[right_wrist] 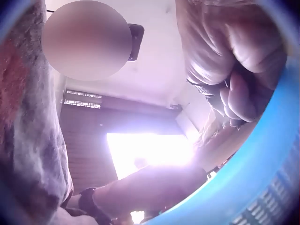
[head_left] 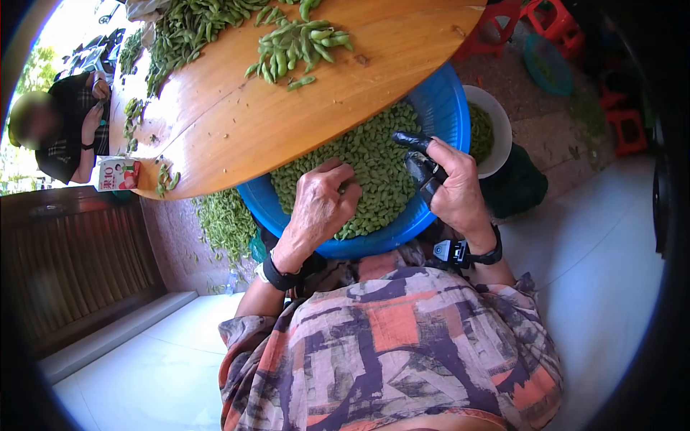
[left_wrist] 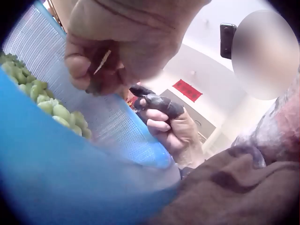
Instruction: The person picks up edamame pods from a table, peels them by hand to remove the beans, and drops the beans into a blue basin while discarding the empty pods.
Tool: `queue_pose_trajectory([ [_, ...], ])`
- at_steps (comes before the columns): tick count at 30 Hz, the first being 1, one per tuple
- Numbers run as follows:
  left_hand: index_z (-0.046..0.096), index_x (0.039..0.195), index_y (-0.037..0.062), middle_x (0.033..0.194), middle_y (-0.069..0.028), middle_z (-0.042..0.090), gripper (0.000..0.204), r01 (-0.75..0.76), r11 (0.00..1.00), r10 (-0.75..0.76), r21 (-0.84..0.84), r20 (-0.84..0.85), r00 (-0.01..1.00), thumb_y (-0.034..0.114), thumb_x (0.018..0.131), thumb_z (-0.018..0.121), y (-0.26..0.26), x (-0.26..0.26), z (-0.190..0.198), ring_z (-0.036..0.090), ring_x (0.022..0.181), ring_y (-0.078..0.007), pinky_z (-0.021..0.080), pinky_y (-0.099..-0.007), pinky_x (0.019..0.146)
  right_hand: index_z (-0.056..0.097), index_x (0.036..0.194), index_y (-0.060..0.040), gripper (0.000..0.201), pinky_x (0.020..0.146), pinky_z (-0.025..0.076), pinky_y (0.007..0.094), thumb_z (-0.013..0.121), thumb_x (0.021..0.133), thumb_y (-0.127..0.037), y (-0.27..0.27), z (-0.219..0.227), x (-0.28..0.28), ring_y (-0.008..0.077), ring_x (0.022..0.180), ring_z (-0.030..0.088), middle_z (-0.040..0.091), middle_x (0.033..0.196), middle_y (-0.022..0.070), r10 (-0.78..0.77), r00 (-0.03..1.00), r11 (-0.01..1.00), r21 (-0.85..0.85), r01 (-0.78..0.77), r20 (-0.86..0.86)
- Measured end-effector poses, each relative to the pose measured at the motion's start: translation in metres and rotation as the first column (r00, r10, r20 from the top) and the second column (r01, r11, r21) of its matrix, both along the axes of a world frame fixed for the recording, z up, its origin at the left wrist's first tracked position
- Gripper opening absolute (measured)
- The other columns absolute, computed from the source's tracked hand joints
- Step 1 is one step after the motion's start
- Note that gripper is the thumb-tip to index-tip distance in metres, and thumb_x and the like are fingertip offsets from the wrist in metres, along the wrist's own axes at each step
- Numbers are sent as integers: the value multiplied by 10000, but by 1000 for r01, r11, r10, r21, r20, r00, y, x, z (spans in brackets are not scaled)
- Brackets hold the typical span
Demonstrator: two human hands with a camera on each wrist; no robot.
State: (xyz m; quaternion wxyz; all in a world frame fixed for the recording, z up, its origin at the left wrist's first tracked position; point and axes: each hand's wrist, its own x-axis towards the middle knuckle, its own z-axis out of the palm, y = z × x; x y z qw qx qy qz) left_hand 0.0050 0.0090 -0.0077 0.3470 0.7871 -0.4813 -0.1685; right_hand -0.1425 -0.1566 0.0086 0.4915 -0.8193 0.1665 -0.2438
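Observation:
Shelled green soybeans [head_left: 381, 154] fill a big blue plastic basket [head_left: 447, 108] in front of the person's lap. Over the left part of the beans is my left hand [head_left: 321, 205], its fingers bent and a small green piece showing at the fingertips. Close up in the left wrist view, the left hand [left_wrist: 126, 42] has thumb and fingers pinched together. My right hand [head_left: 458, 190] is above the basket's right side, with black coverings on its thumb and forefinger, which stand apart with nothing visible between them. The right wrist view shows the right hand [right_wrist: 234, 61] beside the rim.
Bean pods [head_left: 298, 49] lie heaped on the wooden table [head_left: 302, 118], which overhangs the basket. Another person [head_left: 72, 129] sits at its far left, near a carton [head_left: 118, 174]. A white bucket [head_left: 496, 122] and red stools [head_left: 553, 25] stand right; green husks [head_left: 223, 223] cover floor left.

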Motion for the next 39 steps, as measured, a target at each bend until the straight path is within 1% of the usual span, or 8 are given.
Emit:
queue_pose_trajectory([
  [5,637,828,-26,787,-117,641,36,-77,992,95,104,-181,979,-2,811,616,1,-2,6,643,686,-173,497,-316,627,631,1148,6,337,708,484,338,550,822,34,3,2,0,296,760,608,599,860,162,7,1000,1000,21,-7,0],
  [7,646,922,-25,838,-111,677,51,-188,979,37,-74,-849,527,8,893,619,3,-3,-4,657,733,-148,531,-290,662,630,1152,6,331,713,486,339,552,831,23,7,3,0,300,763,607,597,866,169,8,1000,998,61,-8,-6],
  [10,633,1013,-22,871,-123,689,97,-234,938,-143,-254,-903,405,9,927,603,1,-8,5,672,749,-180,557,-295,694,640,1101,12,259,666,479,299,573,853,-23,14,6,-1,208,718,610,616,835,115,143,987,978,161,-129,-77],
  [12,637,1013,-15,855,-115,687,111,-260,925,-149,-276,-895,419,-5,902,628,-3,-9,12,668,718,-179,560,-301,661,643,980,6,153,591,450,247,560,881,-75,18,8,1,95,662,577,609,758,33,248,968,789,589,-172,-50],
  [25,533,1022,5,879,-45,632,172,-402,820,-16,-408,-719,695,-60,894,627,-15,-27,14,607,748,-85,502,-219,624,593,939,8,190,466,354,181,500,980,-153,18,-2,10,27,528,448,504,632,-27,214,944,384,866,-319,253],
  [31,527,1024,18,831,-35,613,204,-396,847,5,-355,-739,674,-64,877,641,-12,-26,17,581,690,-88,478,-218,593,605,957,13,532,473,367,199,578,902,-516,19,-7,7,32,538,449,498,655,-25,232,957,688,667,-288,174],
  [36,531,1066,22,779,-50,606,251,-388,889,-314,-242,-940,-134,-2,858,672,-9,-12,2,548,581,-138,404,-246,514,603,956,15,541,550,419,281,578,862,-518,14,-17,7,103,620,512,516,713,38,259,952,801,515,-306,163],
  [39,532,1130,11,778,-60,609,302,-387,902,-264,-192,-954,-142,3,861,669,-8,-12,-5,555,583,-148,399,-254,514,599,983,30,289,618,446,347,590,861,-233,16,-13,12,229,674,555,531,764,116,235,962,951,172,-258,142],
])
